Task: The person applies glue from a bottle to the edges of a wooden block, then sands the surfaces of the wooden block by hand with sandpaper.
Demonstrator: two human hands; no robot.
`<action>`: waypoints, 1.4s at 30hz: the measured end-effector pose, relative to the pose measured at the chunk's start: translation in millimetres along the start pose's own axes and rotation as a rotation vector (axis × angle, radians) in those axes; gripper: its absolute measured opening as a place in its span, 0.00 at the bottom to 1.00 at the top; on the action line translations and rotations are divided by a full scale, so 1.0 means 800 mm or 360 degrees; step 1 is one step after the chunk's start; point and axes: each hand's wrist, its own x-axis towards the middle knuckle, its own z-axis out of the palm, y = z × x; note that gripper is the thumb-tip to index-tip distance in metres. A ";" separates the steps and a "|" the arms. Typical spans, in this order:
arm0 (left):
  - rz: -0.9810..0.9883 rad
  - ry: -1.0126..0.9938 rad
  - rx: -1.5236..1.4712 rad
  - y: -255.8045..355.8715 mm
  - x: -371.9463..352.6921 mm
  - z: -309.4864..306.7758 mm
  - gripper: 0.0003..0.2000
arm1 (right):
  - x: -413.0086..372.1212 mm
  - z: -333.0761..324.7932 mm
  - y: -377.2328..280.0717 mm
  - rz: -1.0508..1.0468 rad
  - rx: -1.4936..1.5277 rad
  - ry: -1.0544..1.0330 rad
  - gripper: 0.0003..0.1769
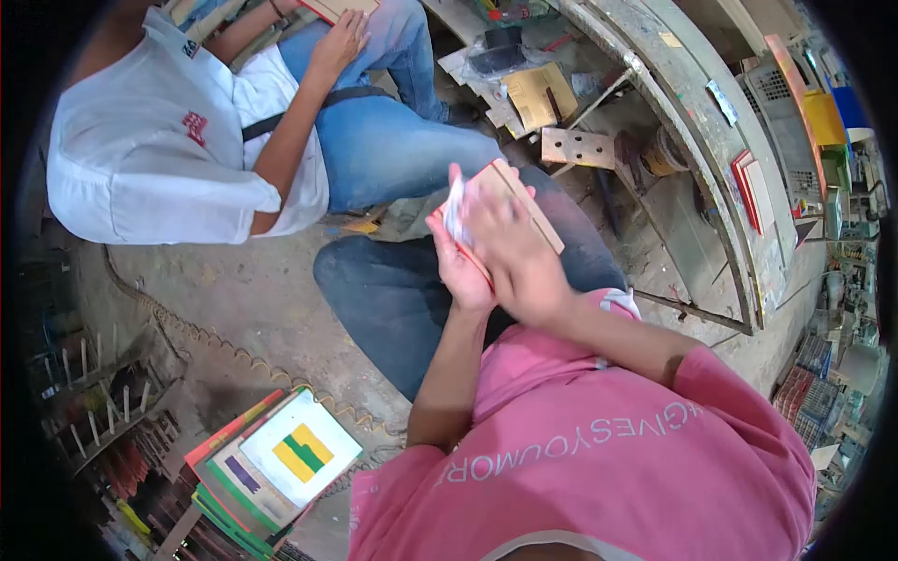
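A flat tan board [533, 213] with red edges lies tilted above my lap. My left hand [460, 273] is closed around it from below, thumb by the near left side and fingertips showing past the far edge. Across the board's face lies my right hand [513, 241], its fingers smeared by motion. A crumpled white cloth [455, 211] shows at the board's left side, pressed under the right hand's fingers. What the board's underside looks like is hidden.
A co-worker [178, 140] sits at upper left, holding a similar board [339, 7]. Low on the left stands a stack of colourful boards [301, 451] beside a coiled hose [215, 341]. A curved worktop [697, 103] at right carries red-edged boards [748, 192]. A perforated wooden piece [578, 148] sits ahead.
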 end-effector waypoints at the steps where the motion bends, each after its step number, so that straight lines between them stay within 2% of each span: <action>1: 0.0002 -0.0017 0.0006 0.001 0.005 0.001 0.37 | -0.009 -0.002 -0.002 -0.0093 0.0084 -0.0088 0.20; 3: 0.0082 -0.0008 0.0061 -0.007 0.006 0.000 0.36 | 0.015 -0.009 0.023 -0.0196 -0.0032 -0.0118 0.21; 4: 0.0096 0.0132 0.0338 -0.011 -0.002 -0.009 0.36 | 0.036 -0.010 0.038 -0.0036 -0.0068 -0.0061 0.22; 5: 0.0089 0.0134 0.0341 -0.018 -0.004 -0.019 0.36 | 0.046 -0.007 0.045 0.0134 -0.0097 -0.0004 0.23; 7: 0.0079 0.0171 0.0300 -0.018 -0.002 -0.026 0.36 | 0.029 0.004 0.033 0.0160 -0.0029 0.0063 0.23; 8: 0.0050 -0.0054 -0.0011 -0.016 0.007 -0.025 0.37 | 0.006 0.006 0.014 0.0056 0.0028 0.0006 0.22; 11: 0.0019 -0.0187 0.0075 -0.013 0.010 -0.024 0.38 | 0.007 0.003 0.025 -0.0110 0.0035 -0.0070 0.22; 12: 0.0036 0.0150 0.0147 -0.020 0.005 -0.030 0.38 | 0.028 0.001 0.040 0.0026 0.0009 -0.0033 0.23; 13: 0.0031 0.0150 0.0146 -0.022 0.004 -0.027 0.38 | 0.046 0.001 0.052 0.0171 -0.0010 0.0003 0.24; 14: 0.0029 0.0113 0.0288 -0.018 0.003 -0.022 0.38 | 0.056 0.001 0.056 0.0363 0.0169 -0.0125 0.24; 15: 0.0028 0.0068 0.0435 -0.014 0.004 -0.018 0.39 | 0.042 0.008 0.049 0.0370 0.0179 -0.0107 0.24; 17: 0.0086 -0.0005 0.0381 -0.010 0.015 -0.024 0.40 | 0.001 0.028 0.026 0.0099 0.0134 0.0065 0.21; 18: 0.0095 -0.0042 0.0239 -0.010 0.020 -0.027 0.39 | -0.004 0.020 0.017 0.0021 0.0143 -0.0038 0.21; 19: 0.0098 -0.0067 0.0095 -0.013 0.019 -0.032 0.39 | 0.006 0.018 0.025 0.0010 0.0135 -0.0048 0.21; 21: 0.0065 -0.0061 0.0181 -0.022 0.018 -0.036 0.39 | 0.045 0.016 0.057 0.0146 -0.0098 0.0053 0.22; 22: 0.0105 0.0081 0.0371 -0.023 0.017 -0.035 0.39 | 0.060 0.014 0.070 0.0288 0.0010 -0.0047 0.23; 24: 0.0159 0.0306 0.0593 -0.023 0.014 -0.040 0.39 | 0.036 0.027 0.058 0.0253 0.0019 0.0072 0.23; 25: 0.0163 0.0289 0.0598 -0.021 0.016 -0.041 0.39 | 0.024 0.033 0.048 0.0181 0.0010 0.0163 0.23; 27: 0.0116 -0.0018 0.0057 -0.021 0.022 -0.041 0.39 | 0.015 0.029 0.042 0.0080 0.0047 0.0147 0.23; 28: 0.0109 0.0071 0.0317 -0.018 0.020 -0.033 0.38 | 0.024 0.023 0.048 0.0132 -0.0048 0.0148 0.24; 30: 0.0124 0.0154 0.0424 -0.022 0.020 -0.030 0.38 | 0.053 0.020 0.076 0.0335 -0.0177 0.0094 0.24; 33: 0.0175 0.0210 0.0605 -0.011 0.017 -0.026 0.38 | 0.026 0.030 0.056 0.0177 -0.0032 0.0153 0.23; 35: 0.0213 0.0111 0.0466 -0.011 0.017 -0.029 0.38 | 0.018 0.025 0.045 0.0083 0.0029 0.0137 0.23; 37: 0.0163 0.0201 0.0270 -0.015 0.018 -0.028 0.39 | 0.035 0.017 0.069 0.0048 -0.0213 0.0141 0.23; 38: 0.0141 0.0124 0.0348 -0.013 0.017 -0.023 0.40 | 0.057 0.012 0.087 0.0175 -0.0239 0.0200 0.22; 39: 0.0120 0.0043 0.0429 -0.011 0.018 -0.018 0.40 | 0.079 -0.008 0.089 0.0375 -0.0336 0.0036 0.21; 41: 0.0133 0.0005 0.0338 -0.004 0.020 -0.015 0.42 | 0.103 -0.044 0.091 0.0704 0.0211 -0.0041 0.21; 42: 0.0118 -0.0119 0.0242 0.000 0.024 -0.015 0.42 | 0.101 -0.051 0.088 0.0691 0.0214 -0.0039 0.21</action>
